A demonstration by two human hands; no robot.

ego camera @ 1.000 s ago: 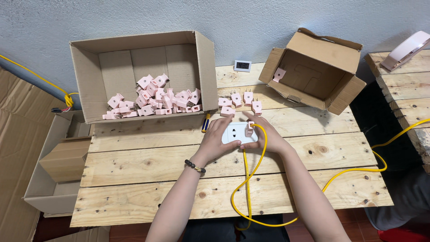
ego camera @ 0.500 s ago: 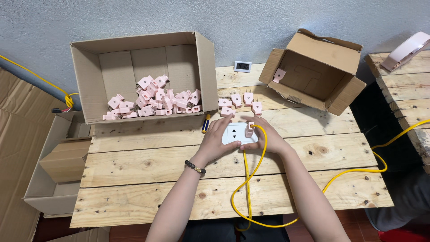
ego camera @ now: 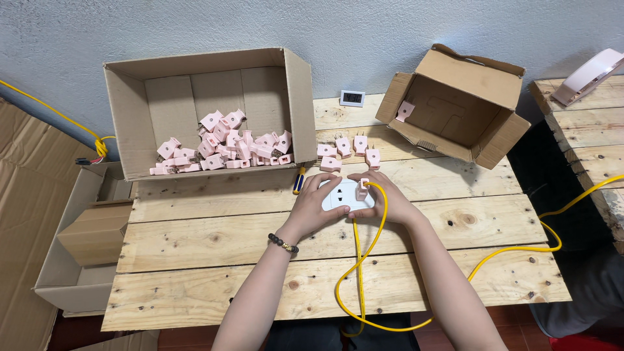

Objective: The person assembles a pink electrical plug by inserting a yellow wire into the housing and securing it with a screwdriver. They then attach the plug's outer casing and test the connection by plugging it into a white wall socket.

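Right fingers: right hand (ego camera: pixel 383 198) pinches a small pink plastic 2-pin plug (ego camera: pixel 362 188) between thumb and fingertips, holding it upright on the socket face.
Left fingers: left hand (ego camera: pixel 315 205) lies curved over the near-left part of a white rectangular plastic socket block (ego camera: pixel 346 195), thumb and fingers clamping it to the boards.
Change: across the 2 earlier views the hands and the socket block sit in nearly the same place; the pink plug was hard to make out then and now stands clear at the block's right end. Whether its pins are fully seated cannot be told.
Meaning: judged from this, 1 plug is being fitted into the block while the supply waits behind.
Cable: a yellow round flexible cable (ego camera: pixel 364 260) leaves the block, loops toward the near edge and runs off over the right edge.
Stock: 5 loose pink plugs (ego camera: pixel 348 151) lie just behind the hands; a large open brown cardboard box (ego camera: pixel 299 97) at the back-left corner holds a heap of the same.
Second box: a smaller open brown cardboard box (ego camera: pixel 468 104) lies tipped at the back-right corner.
Tool: a blue-and-yellow screwdriver (ego camera: pixel 298 180) lies beside the large box.
Surface: a pale wooden plank table (ego camera: pixel 208 240), knotted and unpainted.
Room: grey rough plaster wall (ego camera: pixel 325 26); flattened cardboard and further cartons on the floor to the left.
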